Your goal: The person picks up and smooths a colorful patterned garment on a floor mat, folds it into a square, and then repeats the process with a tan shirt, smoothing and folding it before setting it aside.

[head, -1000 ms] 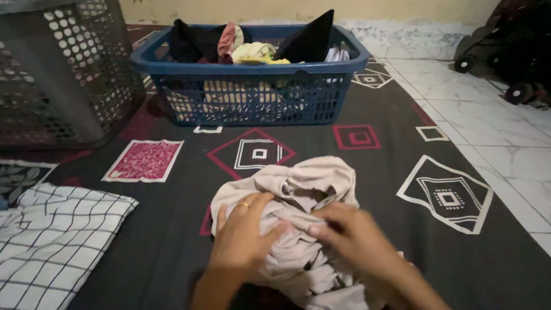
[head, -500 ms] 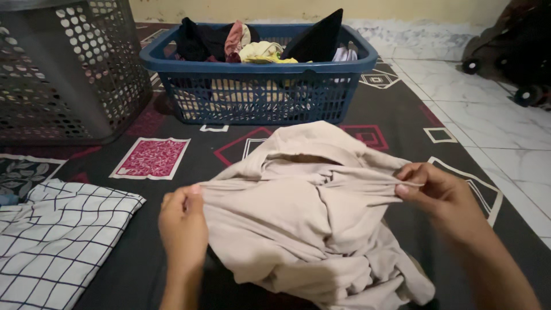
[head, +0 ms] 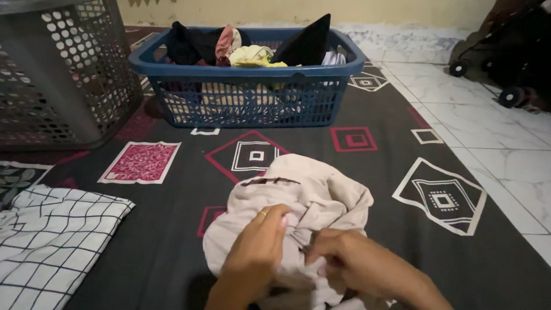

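Both hands are bunched into a beige garment (head: pixel 304 192) that lies crumpled on a dark patterned mat (head: pixel 172 241) spread over the floor. The left hand (head: pixel 258 244), a ring on one finger, presses down on the cloth with fingers curled into its folds; its grip looks closed on the fabric. Just to the right of it, nearly touching, the right hand (head: pixel 344 264) pinches a fold near the middle of the heap, grip likewise closed on the cloth. The hands seem set close together so as to gather or find an edge in the tangle.

The garment is soft, pale and thickly wrinkled, rising in a rounded mound beyond the hands. A short dark strip, perhaps a label or seam, shows near its top.

Well beyond the grip stands a blue plastic laundry basket (head: pixel 247 95) with slotted walls, heaped with dark, pink and yellow clothes. To the far left of it is a grey perforated hamper (head: pixel 57 74). Left of the hands, apart from them, lies a white cloth with a dark grid pattern (head: pixel 51 241), laid flat. White marbled floor tiles (head: pixel 505 143) lie to the right of the mat.
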